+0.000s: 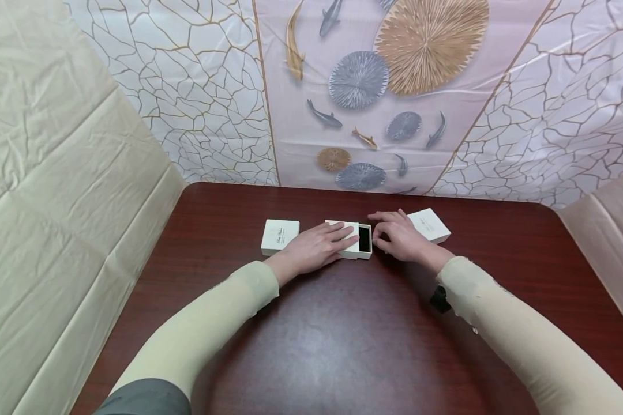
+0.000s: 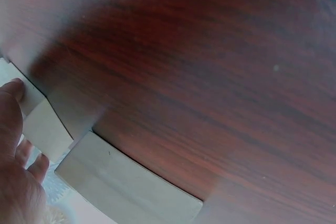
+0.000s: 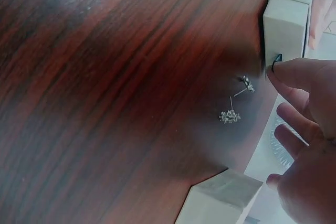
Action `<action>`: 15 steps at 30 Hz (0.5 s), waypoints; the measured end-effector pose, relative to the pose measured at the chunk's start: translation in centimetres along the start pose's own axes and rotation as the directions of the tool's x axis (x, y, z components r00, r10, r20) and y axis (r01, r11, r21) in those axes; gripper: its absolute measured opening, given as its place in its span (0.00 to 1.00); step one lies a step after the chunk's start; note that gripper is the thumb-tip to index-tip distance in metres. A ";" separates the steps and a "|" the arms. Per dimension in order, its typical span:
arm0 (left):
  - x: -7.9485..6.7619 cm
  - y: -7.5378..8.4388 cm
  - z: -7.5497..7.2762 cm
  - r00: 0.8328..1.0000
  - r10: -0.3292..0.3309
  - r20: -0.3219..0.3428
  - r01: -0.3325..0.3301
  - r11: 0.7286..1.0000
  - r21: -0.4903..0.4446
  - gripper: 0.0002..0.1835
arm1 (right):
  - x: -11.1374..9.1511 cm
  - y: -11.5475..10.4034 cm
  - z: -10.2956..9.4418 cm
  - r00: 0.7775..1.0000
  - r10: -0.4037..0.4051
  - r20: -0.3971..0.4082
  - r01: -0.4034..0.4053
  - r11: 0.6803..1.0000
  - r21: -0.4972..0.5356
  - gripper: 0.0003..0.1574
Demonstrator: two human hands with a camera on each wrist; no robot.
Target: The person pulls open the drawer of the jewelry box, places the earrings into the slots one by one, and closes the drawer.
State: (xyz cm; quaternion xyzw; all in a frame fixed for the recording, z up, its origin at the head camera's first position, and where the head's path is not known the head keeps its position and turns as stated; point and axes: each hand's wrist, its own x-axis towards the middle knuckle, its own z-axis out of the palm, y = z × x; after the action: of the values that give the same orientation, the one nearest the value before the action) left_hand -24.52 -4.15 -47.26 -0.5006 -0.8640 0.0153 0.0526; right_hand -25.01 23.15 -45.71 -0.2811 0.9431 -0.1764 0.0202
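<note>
A white drawer-style jewellery box (image 1: 349,253) lies mid-table, its drawer (image 1: 365,239) partly slid out to the right, showing a black lining. My left hand (image 1: 316,246) holds the box's sleeve, fingers across the top and thumb at the near side. At the drawer's right end, my right hand (image 1: 400,237) pinches a small black ribbon tab (image 3: 277,59) between thumb and index finger; its other fingers are spread. Two silvery stud earrings (image 3: 230,116) lie on the table beside the right hand. In the head view they cannot be made out.
Another white box (image 1: 280,235) with dark lettering lies left of the left hand. A third white box (image 1: 430,225) sits at an angle behind the right hand. The dark red wooden table (image 1: 311,346) meets a patterned cloth backdrop (image 1: 311,144) at the far edge.
</note>
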 end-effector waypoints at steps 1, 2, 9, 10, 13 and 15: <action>0.0 0.0 0.0 1.000 0.000 0.000 0.000 1.000 -0.001 0.31 | 0.0 0.0 0.0 1.000 -0.001 -0.001 0.001 1.000 -0.001 0.10; 0.0 0.0 0.0 1.000 0.001 0.000 -0.001 1.000 -0.003 0.31 | -0.1 0.1 -0.1 1.000 -0.002 -0.002 0.002 1.000 -0.003 0.10; 0.0 0.0 -0.1 1.000 0.004 0.004 -0.004 1.000 -0.007 0.31 | -0.4 0.2 -0.4 1.000 -0.011 -0.011 0.011 1.000 -0.021 0.13; 0.0 0.0 -0.1 1.000 0.004 0.004 -0.004 1.000 -0.006 0.31 | -0.4 0.2 -0.5 1.000 -0.012 -0.011 0.012 1.000 -0.025 0.13; 0.0 0.0 -0.1 1.000 0.003 0.005 -0.003 1.000 -0.003 0.31 | -0.6 0.2 -0.6 1.000 -0.012 -0.006 0.012 0.999 -0.036 0.13; 0.0 0.0 -0.1 1.000 0.001 0.009 -0.001 1.000 -0.001 0.31 | -0.6 0.2 -0.7 1.000 -0.013 -0.004 0.013 0.999 -0.046 0.13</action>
State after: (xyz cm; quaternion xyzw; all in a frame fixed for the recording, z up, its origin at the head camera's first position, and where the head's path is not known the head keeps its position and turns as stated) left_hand -24.48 -4.19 -47.16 -0.5009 -0.8640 0.0171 0.0482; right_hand -24.67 23.88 -45.13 -0.2873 0.9451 -0.1554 0.0107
